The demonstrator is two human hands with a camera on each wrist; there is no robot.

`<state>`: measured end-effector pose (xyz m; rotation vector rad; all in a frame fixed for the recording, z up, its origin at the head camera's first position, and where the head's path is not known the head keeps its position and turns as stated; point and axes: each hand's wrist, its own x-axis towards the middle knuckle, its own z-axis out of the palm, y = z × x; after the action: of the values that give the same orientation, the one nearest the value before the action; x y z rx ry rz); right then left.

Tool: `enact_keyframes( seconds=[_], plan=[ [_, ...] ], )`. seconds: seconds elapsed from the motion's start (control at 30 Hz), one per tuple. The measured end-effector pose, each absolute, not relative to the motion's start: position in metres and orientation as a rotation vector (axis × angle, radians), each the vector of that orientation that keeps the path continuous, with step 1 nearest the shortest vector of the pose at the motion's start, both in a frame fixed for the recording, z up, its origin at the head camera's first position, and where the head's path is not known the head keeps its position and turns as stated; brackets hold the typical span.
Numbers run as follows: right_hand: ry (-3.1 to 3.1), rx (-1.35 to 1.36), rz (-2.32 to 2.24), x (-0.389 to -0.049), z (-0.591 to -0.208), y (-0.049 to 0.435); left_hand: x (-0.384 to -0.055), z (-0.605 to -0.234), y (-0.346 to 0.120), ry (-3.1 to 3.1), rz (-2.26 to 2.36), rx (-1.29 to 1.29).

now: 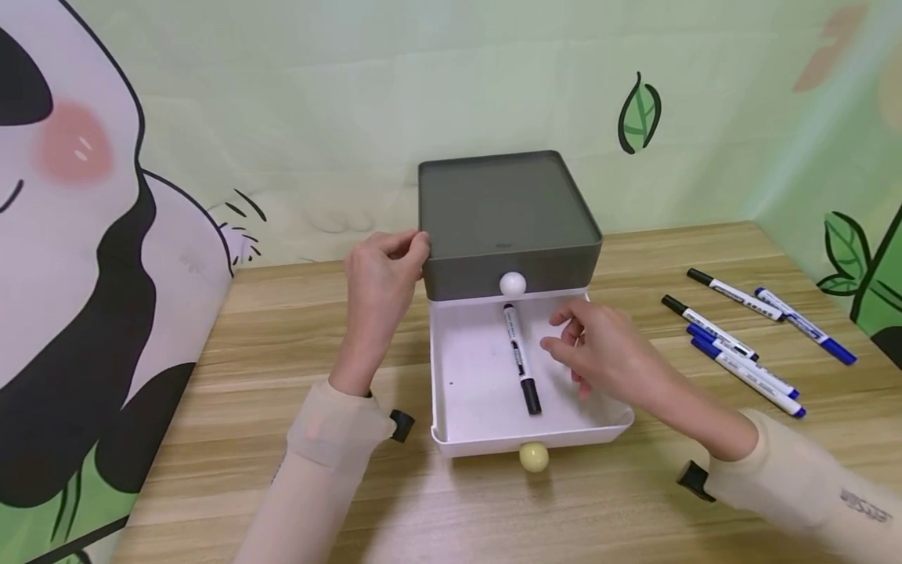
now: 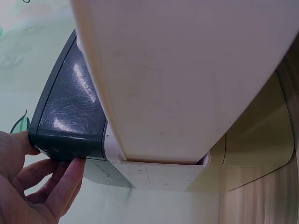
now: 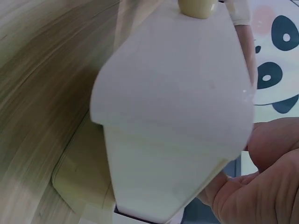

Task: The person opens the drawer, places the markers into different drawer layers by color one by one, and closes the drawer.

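A small desktop drawer unit with a dark grey top [image 1: 507,200] stands against the wall. Its middle white drawer [image 1: 468,392] is pulled out toward me. Inside lies a white marker with a black cap [image 1: 520,352], cap end to the front. My left hand [image 1: 384,274] pinches the front left corner of the grey upper section, thumb and fingers around the edge in the left wrist view. Over the right side of the drawer hovers my right hand [image 1: 606,345], fingers loosely bent and holding nothing. The right wrist view has that hand [image 3: 261,186] partly behind the drawer wall.
Several black-capped and blue-capped markers [image 1: 743,368] lie on the wooden table [image 1: 296,337] to the right. A white knob [image 1: 513,284] sits on the grey section, a yellow knob [image 1: 533,457] on the drawer front. The yellowish lowest section [image 2: 257,140] rests underneath.
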<state>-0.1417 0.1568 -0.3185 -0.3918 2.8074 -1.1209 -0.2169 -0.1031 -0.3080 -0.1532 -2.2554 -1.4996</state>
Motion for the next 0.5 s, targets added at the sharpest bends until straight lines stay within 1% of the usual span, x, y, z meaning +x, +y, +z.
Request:
enact_keyframes(
  seconds=[0.17,0.27,0.5],
  plan=[
    [2.980,-0.492,-1.107,-0.134,-0.315,0.159,-0.218,-0.309,-0.103,-2.258,-1.497,-0.154],
    [3.052,-0.507,-1.112,-0.131,-0.311,0.164,-0.218,-0.308,-0.103,-2.253,-1.504,-0.158],
    [3.146,-0.396,-1.119,-0.133,-0.307,0.201,-0.218,-0.309,-0.104,-2.253,-1.499,-0.160]
  ],
)
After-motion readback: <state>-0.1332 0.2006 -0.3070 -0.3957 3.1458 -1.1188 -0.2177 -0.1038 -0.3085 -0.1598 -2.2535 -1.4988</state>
